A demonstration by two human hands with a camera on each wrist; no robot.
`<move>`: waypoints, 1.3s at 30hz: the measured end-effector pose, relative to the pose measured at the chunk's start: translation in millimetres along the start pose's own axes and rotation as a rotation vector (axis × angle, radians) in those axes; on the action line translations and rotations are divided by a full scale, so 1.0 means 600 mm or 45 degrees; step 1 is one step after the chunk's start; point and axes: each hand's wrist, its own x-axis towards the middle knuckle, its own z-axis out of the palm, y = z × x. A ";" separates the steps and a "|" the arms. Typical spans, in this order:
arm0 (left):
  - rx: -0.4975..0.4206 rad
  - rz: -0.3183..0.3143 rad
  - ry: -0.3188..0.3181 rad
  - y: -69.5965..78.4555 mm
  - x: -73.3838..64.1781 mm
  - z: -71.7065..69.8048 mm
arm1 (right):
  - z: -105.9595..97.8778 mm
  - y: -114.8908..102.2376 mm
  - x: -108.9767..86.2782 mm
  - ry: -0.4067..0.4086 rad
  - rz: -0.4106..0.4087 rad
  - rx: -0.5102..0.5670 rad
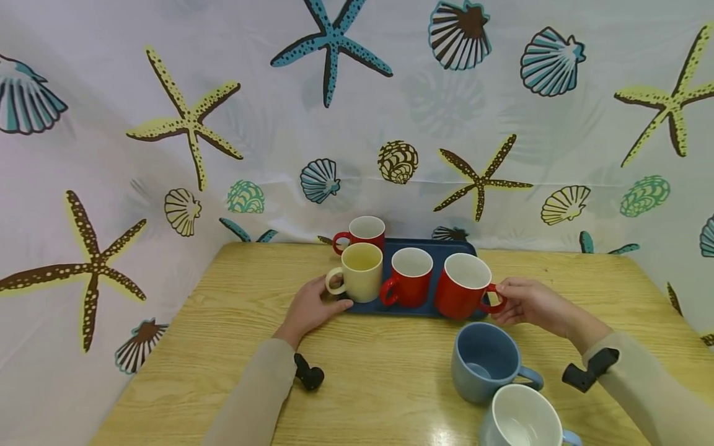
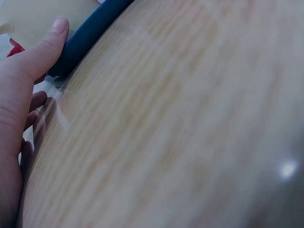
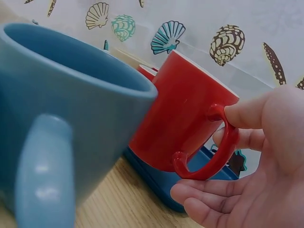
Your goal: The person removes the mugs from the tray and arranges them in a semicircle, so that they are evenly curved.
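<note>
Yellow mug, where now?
Head view: the yellow mug sits on the left end of the blue tray, in front of a red mug, beside the left hand.

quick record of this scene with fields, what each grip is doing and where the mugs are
left grip: thumb against the tray, beside the cream mug
right grip: holds the right red mug by its handle
right red mug: at the tray's right end; whether lifted is unclear
on tray: cream mug, middle red mug
back red mug: behind the cream mug, base hidden
on table: blue mug, pale mug
backdrop: starfish-and-shell cloth
</note>
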 end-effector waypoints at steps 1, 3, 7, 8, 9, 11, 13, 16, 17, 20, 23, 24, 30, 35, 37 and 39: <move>-0.005 0.007 0.000 0.001 0.000 -0.001 | 0.003 -0.001 -0.001 -0.010 -0.002 -0.002; -0.008 0.013 -0.001 0.002 0.000 -0.001 | 0.008 -0.003 -0.002 -0.030 -0.009 -0.008; -0.020 0.020 -0.009 0.001 0.000 -0.001 | 0.019 -0.003 -0.005 -0.063 -0.017 -0.010; -0.019 0.021 -0.010 0.001 0.000 0.000 | 0.022 -0.003 -0.005 -0.068 -0.019 -0.012; -0.017 0.022 -0.010 0.000 0.000 0.000 | 0.024 -0.003 -0.005 -0.072 -0.019 -0.016; -0.015 0.022 -0.012 -0.001 0.000 0.001 | 0.028 -0.003 -0.004 -0.077 -0.023 -0.031; -0.009 0.016 -0.011 -0.002 0.000 0.001 | 0.032 -0.004 -0.002 -0.082 -0.027 -0.050; -0.010 0.013 -0.009 -0.002 -0.001 0.001 | 0.037 -0.005 0.001 -0.092 -0.040 -0.083; -0.010 0.014 -0.009 -0.002 0.000 0.000 | 0.039 -0.006 0.002 -0.094 -0.041 -0.087; -0.016 0.019 -0.008 -0.001 0.000 0.000 | 0.043 -0.005 0.005 -0.095 -0.038 -0.097; -0.015 0.019 -0.011 -0.001 0.000 0.001 | 0.047 -0.003 0.008 -0.101 -0.033 -0.111; -0.013 0.016 -0.010 -0.001 0.000 0.001 | 0.048 -0.001 0.009 -0.105 -0.031 -0.124; 0.006 0.011 -0.001 -0.001 -0.001 0.000 | 0.053 0.006 0.014 -0.125 -0.035 -0.159; -0.003 0.023 0.005 0.002 -0.002 -0.002 | 0.057 0.010 0.012 -0.162 -0.017 -0.162; -0.005 0.018 0.003 0.002 -0.002 -0.001 | 0.059 0.011 0.012 -0.183 -0.012 -0.160; 0.005 0.002 0.000 0.002 -0.001 -0.001 | 0.059 0.011 0.013 -0.205 -0.024 -0.163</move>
